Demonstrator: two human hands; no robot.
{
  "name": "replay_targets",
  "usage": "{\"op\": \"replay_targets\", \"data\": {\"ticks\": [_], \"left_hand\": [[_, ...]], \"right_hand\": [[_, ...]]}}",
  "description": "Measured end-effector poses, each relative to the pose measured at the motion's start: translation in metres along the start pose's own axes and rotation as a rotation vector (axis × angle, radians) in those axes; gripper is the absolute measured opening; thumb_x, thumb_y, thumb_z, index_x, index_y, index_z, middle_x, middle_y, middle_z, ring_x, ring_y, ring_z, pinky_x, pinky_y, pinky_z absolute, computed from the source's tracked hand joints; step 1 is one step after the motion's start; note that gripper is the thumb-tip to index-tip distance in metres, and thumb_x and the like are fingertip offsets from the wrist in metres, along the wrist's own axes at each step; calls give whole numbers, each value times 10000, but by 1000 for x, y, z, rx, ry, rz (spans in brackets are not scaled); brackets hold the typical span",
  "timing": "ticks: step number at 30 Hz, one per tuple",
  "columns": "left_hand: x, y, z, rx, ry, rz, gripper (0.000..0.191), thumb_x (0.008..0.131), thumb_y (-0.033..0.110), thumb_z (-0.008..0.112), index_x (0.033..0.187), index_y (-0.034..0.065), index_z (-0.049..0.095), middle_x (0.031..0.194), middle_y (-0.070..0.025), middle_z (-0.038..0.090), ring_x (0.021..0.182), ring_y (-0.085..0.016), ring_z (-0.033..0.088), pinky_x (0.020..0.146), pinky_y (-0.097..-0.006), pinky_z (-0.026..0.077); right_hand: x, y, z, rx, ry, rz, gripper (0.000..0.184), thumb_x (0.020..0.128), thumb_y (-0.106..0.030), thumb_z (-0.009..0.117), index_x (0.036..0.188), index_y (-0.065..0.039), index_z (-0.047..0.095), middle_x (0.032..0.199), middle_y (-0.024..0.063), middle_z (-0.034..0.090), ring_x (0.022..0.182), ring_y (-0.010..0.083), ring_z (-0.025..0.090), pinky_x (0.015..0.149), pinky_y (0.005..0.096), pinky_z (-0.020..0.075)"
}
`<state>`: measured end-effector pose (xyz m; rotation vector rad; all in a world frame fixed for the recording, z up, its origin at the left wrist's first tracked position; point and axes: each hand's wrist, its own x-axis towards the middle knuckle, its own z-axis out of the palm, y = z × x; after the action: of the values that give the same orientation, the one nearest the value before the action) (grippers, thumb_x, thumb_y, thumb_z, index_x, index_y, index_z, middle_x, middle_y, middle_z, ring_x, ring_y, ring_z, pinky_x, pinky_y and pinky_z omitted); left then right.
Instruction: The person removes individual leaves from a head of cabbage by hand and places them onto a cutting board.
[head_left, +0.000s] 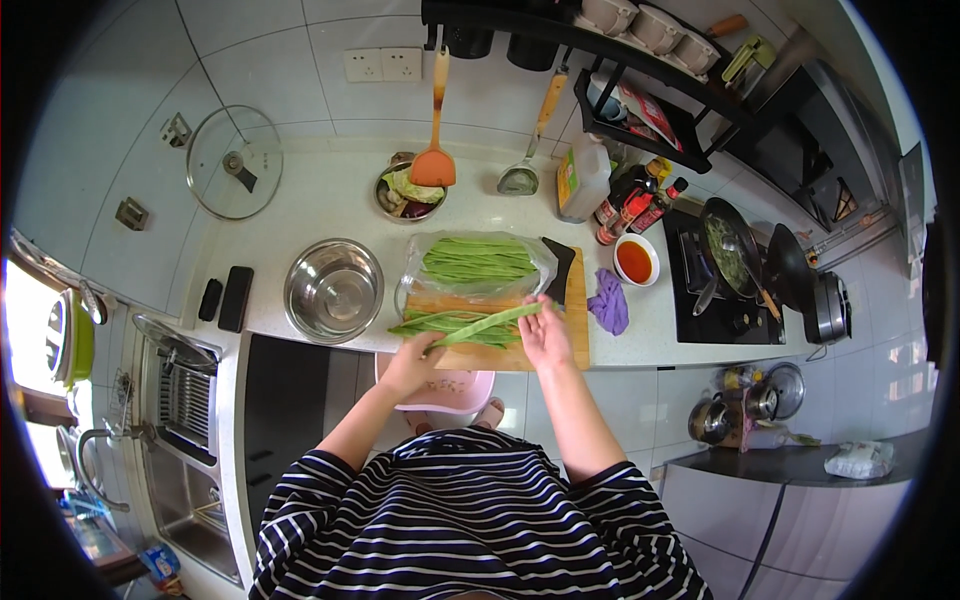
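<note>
A flat green bean pod (487, 322) is stretched between my two hands above the wooden cutting board (579, 322). My left hand (412, 365) pinches its lower left end, and my right hand (545, 334) grips the upper right end. Under it, several loose bean pods (420, 324) lie on the board. Behind them is a clear plastic bag (546, 262) full of more long green beans (480, 259). The black blade of what looks like a cleaver (559, 259) shows beside the bag. Below the counter edge, a pink basin (450, 397) holds small scraps.
Left of the board stands a steel bowl (334, 291). To the right are a purple cloth (609, 304), a bowl of red-orange liquid (636, 260), sauce bottles (630, 199) and a wok (727, 247) on the stove. A steel bowl of vegetables (411, 196) sits at the back.
</note>
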<state>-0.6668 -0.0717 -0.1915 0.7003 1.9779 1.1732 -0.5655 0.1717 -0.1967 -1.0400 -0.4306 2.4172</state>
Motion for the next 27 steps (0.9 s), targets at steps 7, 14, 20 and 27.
{"op": "replay_targets", "data": {"ticks": [7,14,20,27], "left_hand": [[17,-39,-15,318,337,71,272,867,148,630,1133,91,628,1125,-150,602,1023,-366,584,875,-419,476],[35,-57,-10,407,649,190,234,824,54,606,1052,77,654,1058,-129,603,1003,-358,558,898,-417,452],[21,11,-2,295,538,435,273,767,-59,548,1002,42,643,1046,-154,608,974,-362,572,842,-417,473],[101,68,-10,409,464,441,410,821,-19,513,1224,29,569,1184,-181,600,1080,-386,561,932,-403,453]], "right_hand": [[23,42,-66,-318,214,266,46,955,-169,575,968,-147,613,816,29,622,736,156,594,682,295,529],[15,45,-40,-365,232,189,71,938,-115,548,1006,-114,571,847,65,648,751,154,611,656,280,505],[-3,22,32,-759,-29,-269,157,924,-90,560,1080,-74,574,820,43,638,733,123,597,648,257,475],[88,48,75,-1575,-405,-764,287,863,-22,563,1149,-27,579,981,164,648,861,300,644,749,348,506]]}}
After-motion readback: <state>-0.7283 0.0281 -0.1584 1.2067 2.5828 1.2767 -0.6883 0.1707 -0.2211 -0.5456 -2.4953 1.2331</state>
